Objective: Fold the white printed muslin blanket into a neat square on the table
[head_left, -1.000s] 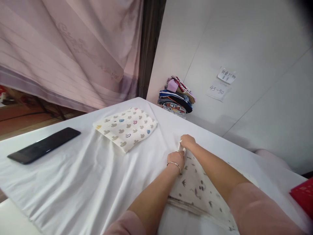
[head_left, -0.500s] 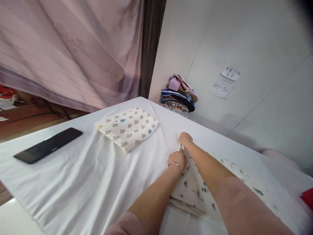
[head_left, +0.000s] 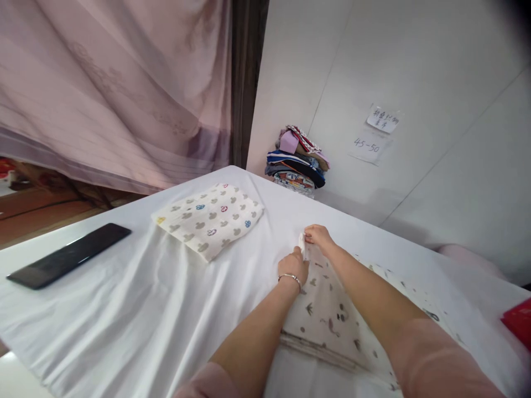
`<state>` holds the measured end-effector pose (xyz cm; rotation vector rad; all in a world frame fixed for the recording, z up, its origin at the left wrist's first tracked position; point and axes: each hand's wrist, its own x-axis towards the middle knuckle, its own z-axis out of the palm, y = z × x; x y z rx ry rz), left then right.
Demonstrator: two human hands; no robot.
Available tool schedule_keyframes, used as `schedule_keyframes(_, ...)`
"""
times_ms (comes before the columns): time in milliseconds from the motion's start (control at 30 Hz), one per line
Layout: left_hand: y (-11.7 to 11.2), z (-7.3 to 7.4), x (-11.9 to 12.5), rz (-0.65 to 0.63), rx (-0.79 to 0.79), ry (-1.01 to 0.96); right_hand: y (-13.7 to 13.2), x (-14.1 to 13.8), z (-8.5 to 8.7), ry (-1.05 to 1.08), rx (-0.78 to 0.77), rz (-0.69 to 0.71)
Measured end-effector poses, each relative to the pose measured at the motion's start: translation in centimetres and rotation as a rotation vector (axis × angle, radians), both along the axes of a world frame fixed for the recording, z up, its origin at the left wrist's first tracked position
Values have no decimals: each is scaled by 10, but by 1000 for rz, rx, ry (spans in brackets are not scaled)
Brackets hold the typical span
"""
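A cream cloth with small dark animal prints (head_left: 326, 318) lies on the white sheet in front of me. My left hand (head_left: 293, 267), with a thin bracelet on its wrist, and my right hand (head_left: 318, 236) meet at the cloth's far corner. Both hands pinch that corner, with the fingers closed on the fabric. A second cloth, folded and printed with small coloured shapes (head_left: 209, 218), lies flat farther off to the left, apart from both hands.
A black phone (head_left: 66, 255) rests on the white sheet (head_left: 124, 309) at the far left. A stack of folded colourful clothes (head_left: 296, 163) stands against the wall behind the table. Paper notes (head_left: 375, 132) hang on the wall. Something red (head_left: 518, 323) shows at the right edge.
Both hands stay at the cloth's far corner, which now stands slightly raised between the fingers. The view has shifted a little.
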<state>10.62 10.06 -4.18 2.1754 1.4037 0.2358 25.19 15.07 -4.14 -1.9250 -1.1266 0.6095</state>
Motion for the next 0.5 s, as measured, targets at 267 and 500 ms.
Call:
schedule_keyframes(267, 2, -3, 1, -15, 10, 26, -41, -12, -15, -454, -35, 285)
schedule_keyframes(500, 4, -4, 0, -25, 29, 33, -40, -13, -17, -629, -156, 368)
